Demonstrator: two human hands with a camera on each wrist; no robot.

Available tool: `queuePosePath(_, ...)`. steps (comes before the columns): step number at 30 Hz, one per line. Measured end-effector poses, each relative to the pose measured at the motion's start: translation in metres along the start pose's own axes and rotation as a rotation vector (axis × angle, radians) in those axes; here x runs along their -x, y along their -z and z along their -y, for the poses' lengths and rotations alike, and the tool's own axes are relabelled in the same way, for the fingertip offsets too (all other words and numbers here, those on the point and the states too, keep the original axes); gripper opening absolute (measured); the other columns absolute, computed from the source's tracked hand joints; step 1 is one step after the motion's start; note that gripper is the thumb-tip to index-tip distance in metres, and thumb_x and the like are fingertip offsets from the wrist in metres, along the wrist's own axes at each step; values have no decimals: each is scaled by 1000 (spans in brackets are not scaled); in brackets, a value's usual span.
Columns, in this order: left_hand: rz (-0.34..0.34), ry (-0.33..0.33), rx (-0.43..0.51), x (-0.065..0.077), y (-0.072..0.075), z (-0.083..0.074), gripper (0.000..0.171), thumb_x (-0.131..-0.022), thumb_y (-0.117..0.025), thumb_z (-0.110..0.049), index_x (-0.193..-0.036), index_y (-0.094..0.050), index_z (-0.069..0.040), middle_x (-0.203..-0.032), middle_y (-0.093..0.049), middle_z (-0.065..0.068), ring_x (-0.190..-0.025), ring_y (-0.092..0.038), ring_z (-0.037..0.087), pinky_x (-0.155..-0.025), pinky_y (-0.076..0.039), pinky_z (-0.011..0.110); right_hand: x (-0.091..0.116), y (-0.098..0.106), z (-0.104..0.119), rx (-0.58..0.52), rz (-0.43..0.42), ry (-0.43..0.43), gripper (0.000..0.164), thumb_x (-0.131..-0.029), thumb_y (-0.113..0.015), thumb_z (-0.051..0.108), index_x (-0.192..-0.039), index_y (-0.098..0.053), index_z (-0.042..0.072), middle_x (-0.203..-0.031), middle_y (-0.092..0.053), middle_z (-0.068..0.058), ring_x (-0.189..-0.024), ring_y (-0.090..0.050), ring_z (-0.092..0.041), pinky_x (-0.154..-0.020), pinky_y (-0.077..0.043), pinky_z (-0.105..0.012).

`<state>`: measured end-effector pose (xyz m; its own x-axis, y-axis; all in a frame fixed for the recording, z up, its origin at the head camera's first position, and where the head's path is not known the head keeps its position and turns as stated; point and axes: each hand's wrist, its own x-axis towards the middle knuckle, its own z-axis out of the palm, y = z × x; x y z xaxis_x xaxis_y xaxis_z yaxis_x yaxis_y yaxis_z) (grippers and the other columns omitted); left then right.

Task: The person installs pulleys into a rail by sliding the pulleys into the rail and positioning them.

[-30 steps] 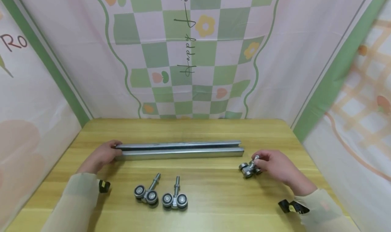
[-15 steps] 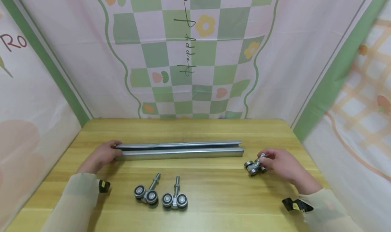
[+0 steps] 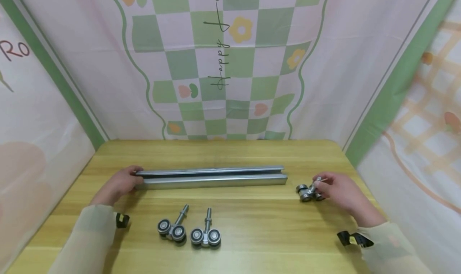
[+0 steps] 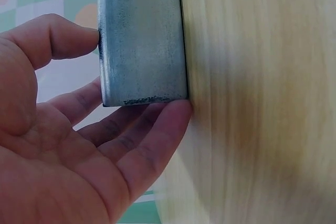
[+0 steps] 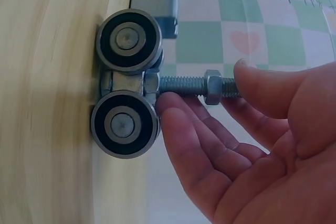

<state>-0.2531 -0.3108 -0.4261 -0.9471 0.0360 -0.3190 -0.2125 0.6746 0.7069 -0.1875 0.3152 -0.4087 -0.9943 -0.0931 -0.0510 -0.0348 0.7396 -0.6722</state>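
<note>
A long galvanised C-shaped metal track (image 3: 216,182) lies across the table, its slot facing up. My left hand (image 3: 121,184) grips its left end; in the left wrist view the thumb presses the upper edge and the fingers curl under the end of the track (image 4: 142,40). Off the track's right end, my right hand (image 3: 340,191) pinches the threaded bolt of a roller trolley (image 3: 306,194). The right wrist view shows that trolley (image 5: 128,81) with its wheels down by the tabletop and its bolt, carrying a nut, between thumb and fingers.
Two more roller trolleys lie in front of the track, the left one (image 3: 172,230) with its bolt slanting right, the other (image 3: 206,236) with its bolt pointing away. Printed curtains (image 3: 237,65) enclose the wooden table (image 3: 259,242) at the back and sides.
My right hand has moved the trolley rightward and slightly toward the back, farther from the track's end. The left hand, the track and the other two trolleys have stayed put.
</note>
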Motion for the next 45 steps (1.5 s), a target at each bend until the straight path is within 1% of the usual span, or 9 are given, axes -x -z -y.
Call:
queuePosePath(7,-22,18,-8,-2,-1,2,58,-94,-59,-15,-145,-39,5,-136,-46,32,-106,-54,35,-80,-50,41,-3,1,-8,76,-80,10,31,-104,-55,24,-117,-65,-2,-91,-71,-7,-80,-66,-21,-68,-52,-37)
queuePosePath(11,-35,18,-16,-3,-2,3,58,-94,-59,-15,-145,-40,5,-135,-48,31,-104,-55,34,-78,-50,40,-7,1,-14,82,-113,2,35,-105,-51,25,-120,-65,-3,-91,-72,-7,-81,-67,-21,-70,-53,-38)
queuePosePath(14,-36,23,-15,-3,-2,3,59,-93,-59,-16,-145,-40,4,-135,-48,30,-104,-55,34,-79,-50,40,-12,2,-19,28,-126,-20,37,-106,-48,24,-124,-63,-5,-96,-71,-10,-83,-67,-23,-71,-55,-38)
queuePosePath(20,-28,11,-18,-3,-2,3,58,-93,-59,-15,-145,-40,5,-136,-47,32,-104,-55,34,-79,-50,40,-20,3,-19,-86,-146,-59,40,-106,-50,26,-128,-61,-6,-99,-71,-15,-87,-68,-26,-73,-58,-37)
queuePosePath(29,-18,16,-5,-3,-1,1,58,-94,-59,-14,-146,-39,5,-137,-46,32,-105,-54,35,-80,-50,41,-31,6,-20,-105,-156,-113,43,-106,-49,28,-132,-58,-5,-101,-70,-15,-91,-66,-29,-75,-57,-41)
queuePosePath(33,-17,18,-15,-4,-1,1,59,-95,-58,-16,-147,-39,4,-140,-43,32,-109,-53,37,-84,-49,45,-35,7,-23,-73,-163,-116,44,-106,-49,31,-132,-59,-3,-98,-71,-14,-87,-66,-29,-68,-55,-37)
queuePosePath(38,-12,27,-8,-6,0,0,61,-95,-57,-15,-149,-37,3,-146,-37,33,-120,-47,42,-93,-45,53,-39,7,-23,38,-171,-74,41,-105,-51,33,-126,-64,0,-89,-71,-9,-78,-64,-27,-60,-49,-33)
queuePosePath(41,-14,31,-1,-7,-1,0,61,-95,-57,-15,-149,-36,3,-146,-37,33,-117,-49,41,-90,-47,50,-41,7,-21,96,-180,-44,40,-104,-52,32,-123,-65,0,-83,-70,-7,-73,-62,-24,-60,-47,-34)
queuePosePath(45,-14,33,-2,-8,-1,0,61,-95,-56,-15,-150,-36,3,-145,-38,32,-112,-51,38,-85,-48,45,-42,7,-18,107,-182,-40,38,-104,-51,31,-121,-66,-1,-81,-69,-7,-71,-60,-22,-60,-46,-34)
